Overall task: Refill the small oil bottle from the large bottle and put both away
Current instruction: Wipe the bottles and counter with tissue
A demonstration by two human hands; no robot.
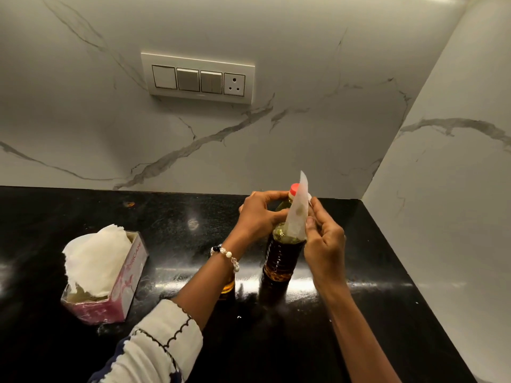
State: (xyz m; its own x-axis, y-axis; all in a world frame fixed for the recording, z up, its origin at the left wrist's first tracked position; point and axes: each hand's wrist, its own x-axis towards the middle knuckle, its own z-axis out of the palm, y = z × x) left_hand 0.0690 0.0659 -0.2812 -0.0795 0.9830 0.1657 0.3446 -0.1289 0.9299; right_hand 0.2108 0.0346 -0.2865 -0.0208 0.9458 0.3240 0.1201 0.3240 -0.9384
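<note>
Head view, near to far. Nearest, on the black worktop [83, 349], left of the arms, a pink tissue box [125, 286] with white tissue bunched out of its top. Further in, behind the left forearm and mostly hidden by it, what looks like the small oil bottle [228, 286]: only an amber sliver showing, so fill level and cap impossible to tell. Just right of it, upright on the worktop, the large bottle [279, 258], dark amber oil in the body, paler at the shoulder, red cap [294, 188] seated on top. Left hand [258, 217] curled round the neck of the large bottle, fingers [272, 195] closed on it just under the cap. Right hand [325, 244] pinching a stained white tissue [298, 211] against the bottle's shoulder and neck, apparently wiping off drips. Judged from the cap back on and the wiping: pouring probably finished, clean-up under way. Left to do: finish the wipe, drop the tissue, check the small bottle is capped, carry both bottles to storage. Farthest, a marble-look wall with a switch panel [197, 78].
</note>
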